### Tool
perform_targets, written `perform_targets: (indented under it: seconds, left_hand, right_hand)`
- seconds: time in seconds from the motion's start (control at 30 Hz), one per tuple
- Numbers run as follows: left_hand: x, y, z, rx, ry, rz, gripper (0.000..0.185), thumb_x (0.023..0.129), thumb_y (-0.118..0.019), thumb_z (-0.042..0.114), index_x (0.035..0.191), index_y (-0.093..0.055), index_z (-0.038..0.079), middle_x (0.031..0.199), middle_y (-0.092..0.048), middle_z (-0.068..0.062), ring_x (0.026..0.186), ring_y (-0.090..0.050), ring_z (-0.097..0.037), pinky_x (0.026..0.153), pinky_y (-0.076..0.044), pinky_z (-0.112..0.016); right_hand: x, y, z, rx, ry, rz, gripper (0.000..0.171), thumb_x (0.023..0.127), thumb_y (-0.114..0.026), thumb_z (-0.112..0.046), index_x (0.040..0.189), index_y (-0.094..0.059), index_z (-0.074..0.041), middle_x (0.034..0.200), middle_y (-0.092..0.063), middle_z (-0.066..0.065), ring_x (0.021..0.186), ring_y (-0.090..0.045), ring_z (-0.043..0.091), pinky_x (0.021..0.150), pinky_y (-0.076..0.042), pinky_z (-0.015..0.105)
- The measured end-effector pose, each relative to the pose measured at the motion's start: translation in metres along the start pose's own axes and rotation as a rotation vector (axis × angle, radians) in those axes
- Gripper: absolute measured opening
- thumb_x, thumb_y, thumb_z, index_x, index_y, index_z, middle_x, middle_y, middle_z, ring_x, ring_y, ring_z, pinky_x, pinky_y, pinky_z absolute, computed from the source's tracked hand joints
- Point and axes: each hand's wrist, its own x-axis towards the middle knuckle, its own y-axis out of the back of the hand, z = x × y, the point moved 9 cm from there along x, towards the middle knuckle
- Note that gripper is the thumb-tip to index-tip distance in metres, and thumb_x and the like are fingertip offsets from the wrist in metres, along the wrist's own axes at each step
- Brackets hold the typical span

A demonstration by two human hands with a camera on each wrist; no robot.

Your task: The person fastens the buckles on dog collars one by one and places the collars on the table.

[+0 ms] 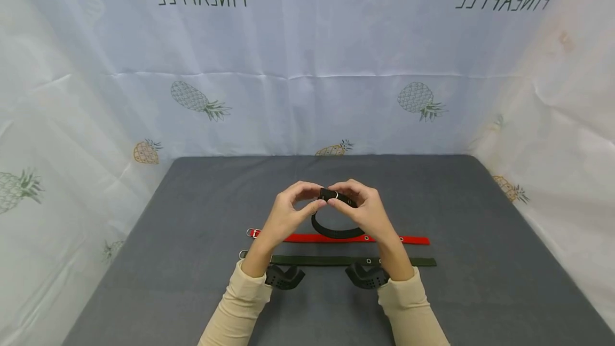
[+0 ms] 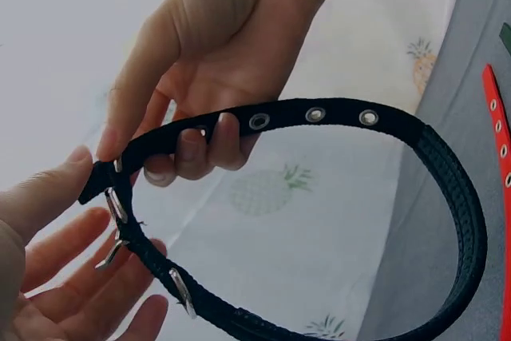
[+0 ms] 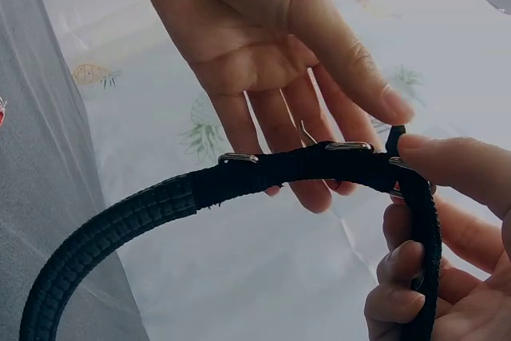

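Both hands held a black woven collar with metal eyelets and a silver buckle (image 1: 336, 218) above the middle of the grey table (image 1: 192, 218). The left hand (image 1: 288, 213) pinched the buckle end between thumb and loosely spread fingers (image 3: 319, 141). The right hand (image 1: 366, 211) curled its fingers (image 2: 204, 145) round the eyelet strap. On the table just nearer lay a flat red collar (image 1: 336, 238), then a dark green collar (image 1: 326, 260).

A black collar (image 2: 447, 189) of matt woven webbing, ribbed along one stretch, with shiny metal eyelets (image 2: 314, 114) and a polished metal buckle (image 3: 349, 147). Beneath lie red (image 1: 336, 238) and dark green (image 1: 336, 260) cloth straps on a matt grey, felt-like table (image 1: 192, 212).
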Motion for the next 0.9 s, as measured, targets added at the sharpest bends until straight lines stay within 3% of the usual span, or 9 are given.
perform_targets:
  seconds: [0.17, 0.43, 0.6, 0.73, 0.9]
  left_hand:
    - [0.001, -0.003, 0.006, 0.018, -0.03, 0.017, 0.027, 0.09, -0.067, 0.012, 0.116, -0.065, 0.005, 0.113, -0.065, -0.013, 0.107, -0.064, -0.026, 0.099, -0.053, -0.04]
    - [-0.005, -0.007, 0.016, 0.113, -0.138, 0.043, 0.024, 0.088, -0.068, 0.008, 0.111, -0.067, 0.002, 0.107, -0.067, -0.014, 0.101, -0.064, -0.024, 0.092, -0.055, -0.034]
    - [0.003, -0.005, 0.022, 0.167, -0.194, 0.04, 0.023, 0.087, -0.07, 0.008, 0.109, -0.068, 0.002, 0.105, -0.068, -0.013, 0.099, -0.064, -0.023, 0.09, -0.056, -0.034]
    - [0.014, -0.002, 0.024, 0.175, -0.198, 0.03, 0.023, 0.086, -0.071, 0.009, 0.108, -0.068, 0.003, 0.105, -0.068, -0.013, 0.099, -0.064, -0.024, 0.091, -0.055, -0.038]
    - [0.023, 0.0, 0.022, 0.171, -0.171, 0.004, 0.022, 0.088, -0.069, 0.009, 0.108, -0.068, 0.002, 0.106, -0.068, -0.014, 0.1, -0.065, -0.026, 0.092, -0.055, -0.041]
  right_hand:
    - [-0.001, -0.001, 0.0, -0.014, -0.007, 0.0, 0.025, 0.085, -0.069, 0.001, 0.109, -0.065, 0.006, 0.1, -0.063, 0.021, 0.087, -0.059, -0.003, 0.083, -0.051, 0.014]
    - [-0.005, -0.004, 0.003, -0.1, -0.045, -0.066, 0.025, 0.087, -0.069, -0.002, 0.111, -0.065, 0.001, 0.107, -0.066, 0.019, 0.093, -0.06, -0.004, 0.087, -0.052, 0.016]
    - [0.001, 0.0, -0.005, -0.237, 0.029, -0.092, 0.026, 0.086, -0.07, -0.004, 0.112, -0.068, -0.001, 0.097, -0.066, 0.014, 0.079, -0.054, 0.002, 0.071, -0.048, 0.018]
    - [0.01, 0.005, -0.009, -0.31, 0.05, -0.084, 0.025, 0.085, -0.071, -0.005, 0.11, -0.068, 0.0, 0.097, -0.066, 0.014, 0.079, -0.054, 0.011, 0.069, -0.047, 0.02]
    - [0.016, 0.005, -0.002, -0.282, -0.024, -0.117, 0.026, 0.087, -0.069, -0.007, 0.112, -0.066, 0.001, 0.105, -0.068, 0.018, 0.088, -0.061, 0.018, 0.076, -0.052, 0.022]
